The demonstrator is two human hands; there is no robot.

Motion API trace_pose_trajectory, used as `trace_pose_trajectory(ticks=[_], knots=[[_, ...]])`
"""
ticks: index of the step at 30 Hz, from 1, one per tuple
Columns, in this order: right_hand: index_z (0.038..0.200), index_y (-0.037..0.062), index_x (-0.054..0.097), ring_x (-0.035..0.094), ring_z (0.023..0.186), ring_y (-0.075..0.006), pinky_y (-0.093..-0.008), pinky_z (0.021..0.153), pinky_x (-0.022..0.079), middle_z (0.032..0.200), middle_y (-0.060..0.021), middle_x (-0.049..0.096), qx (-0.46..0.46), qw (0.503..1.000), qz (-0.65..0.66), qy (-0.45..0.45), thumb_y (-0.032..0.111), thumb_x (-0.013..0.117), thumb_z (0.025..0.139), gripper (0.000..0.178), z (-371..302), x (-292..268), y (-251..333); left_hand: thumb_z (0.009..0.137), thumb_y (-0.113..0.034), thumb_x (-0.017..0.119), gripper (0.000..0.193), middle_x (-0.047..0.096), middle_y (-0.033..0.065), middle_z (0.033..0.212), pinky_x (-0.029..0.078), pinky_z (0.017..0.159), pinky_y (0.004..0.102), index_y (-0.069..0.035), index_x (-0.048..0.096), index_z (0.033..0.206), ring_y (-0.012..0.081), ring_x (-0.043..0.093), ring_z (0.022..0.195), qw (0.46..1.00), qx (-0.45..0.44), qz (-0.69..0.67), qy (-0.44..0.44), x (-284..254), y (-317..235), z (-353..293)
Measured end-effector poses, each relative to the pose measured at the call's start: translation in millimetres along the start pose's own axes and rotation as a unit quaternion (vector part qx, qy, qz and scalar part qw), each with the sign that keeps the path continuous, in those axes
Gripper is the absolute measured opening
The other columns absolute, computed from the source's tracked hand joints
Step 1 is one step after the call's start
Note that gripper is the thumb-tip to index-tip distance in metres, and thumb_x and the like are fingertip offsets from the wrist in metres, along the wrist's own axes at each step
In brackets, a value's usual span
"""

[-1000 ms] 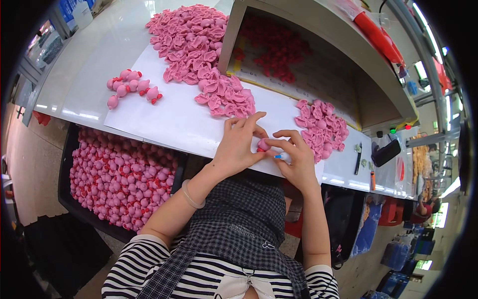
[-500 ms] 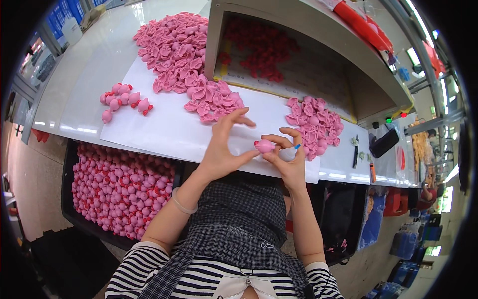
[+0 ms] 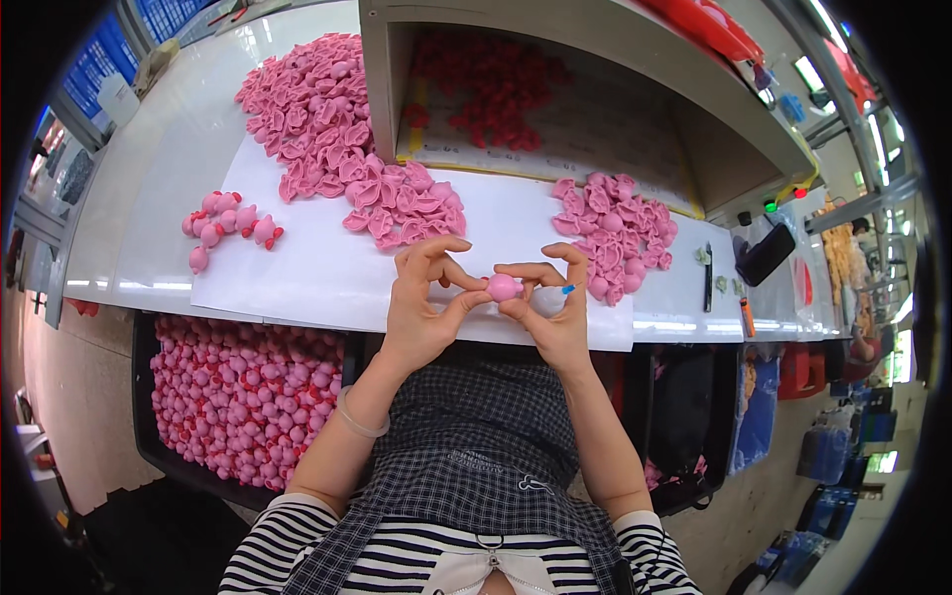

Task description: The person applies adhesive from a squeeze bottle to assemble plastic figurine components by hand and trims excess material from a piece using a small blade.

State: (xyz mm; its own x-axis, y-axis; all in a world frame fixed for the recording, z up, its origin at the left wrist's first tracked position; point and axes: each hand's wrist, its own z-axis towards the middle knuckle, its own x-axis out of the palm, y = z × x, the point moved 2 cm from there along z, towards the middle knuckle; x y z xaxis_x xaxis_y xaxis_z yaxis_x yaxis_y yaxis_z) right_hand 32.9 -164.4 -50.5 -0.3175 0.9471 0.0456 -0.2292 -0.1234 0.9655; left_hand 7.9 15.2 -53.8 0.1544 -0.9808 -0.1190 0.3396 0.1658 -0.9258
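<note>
A small round pink plastic piece (image 3: 505, 288) sits between my two hands above the table's front edge. My left hand (image 3: 421, 312) pinches its left end, thumb against index finger, and covers the red part there. On the other side, my right hand (image 3: 558, 322) grips the piece between thumb and index finger. A small whitish squeeze bottle with a blue tip (image 3: 568, 290) is also tucked in the right hand, its body mostly behind the fingers. Beyond the hands are piles of hollow pink shells (image 3: 407, 203) and more pink parts (image 3: 617, 238).
Several pink pieces with red parts (image 3: 226, 220) lie at the left. Below the table, a black bin (image 3: 146, 397) is full of similar pieces. A grey box shelf (image 3: 382, 89) holds red parts. A black pen-like tool (image 3: 708, 283) and a dark phone-like object (image 3: 766, 256) lie right.
My left hand has closed from a spread pose onto the left end of the pink piece. Both hands have come together slightly to the left, and the view has shifted.
</note>
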Motion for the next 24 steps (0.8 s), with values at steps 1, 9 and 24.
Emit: trace_pose_trajectory(ticks=[1, 9, 24], knots=[[0.124, 0.0106, 0.031, 0.053, 0.075, -0.0077, -0.0220, 0.074, 0.049, 0.113, -0.0182, 0.067, -0.005, 1.000, -0.002, 0.000, -0.005, 0.076, 0.079, 0.064, 0, 0, -1, 0.077, -0.011, 0.079, 0.051, 0.070, -0.0030, 0.078, 0.037, 0.082, 0.0292, -0.007, 0.054, 0.121, 0.0143, 0.046, 0.095, 1.000, 0.009, 0.003, 0.001, 0, -1, 0], [0.120, 0.0111, 0.033, 0.052, 0.076, -0.0077, -0.0217, 0.073, 0.048, 0.113, -0.0181, 0.067, -0.008, 1.000, 0.019, -0.009, -0.006, 0.076, 0.078, 0.062, 0, 1, -6, 0.078, -0.011, 0.079, 0.051, 0.070, -0.0025, 0.084, 0.036, 0.086, 0.0299, -0.007, 0.053, 0.121, 0.0148, 0.048, 0.092, 1.000, 0.007, -0.011, 0.002, 1, 1, 2], [0.088, 0.0023, 0.063, 0.063, 0.098, -0.0171, -0.0266, 0.083, 0.050, 0.110, -0.0157, 0.068, 0.061, 0.993, 0.087, -0.056, -0.003, 0.076, 0.079, 0.017, -3, 2, 6, 0.075, -0.011, 0.078, 0.010, 0.068, -0.0033, 0.087, 0.029, 0.096, 0.0340, -0.012, 0.071, 0.083, 0.0146, 0.056, 0.092, 0.997, 0.051, 0.042, 0.028, -2, 0, 8]])
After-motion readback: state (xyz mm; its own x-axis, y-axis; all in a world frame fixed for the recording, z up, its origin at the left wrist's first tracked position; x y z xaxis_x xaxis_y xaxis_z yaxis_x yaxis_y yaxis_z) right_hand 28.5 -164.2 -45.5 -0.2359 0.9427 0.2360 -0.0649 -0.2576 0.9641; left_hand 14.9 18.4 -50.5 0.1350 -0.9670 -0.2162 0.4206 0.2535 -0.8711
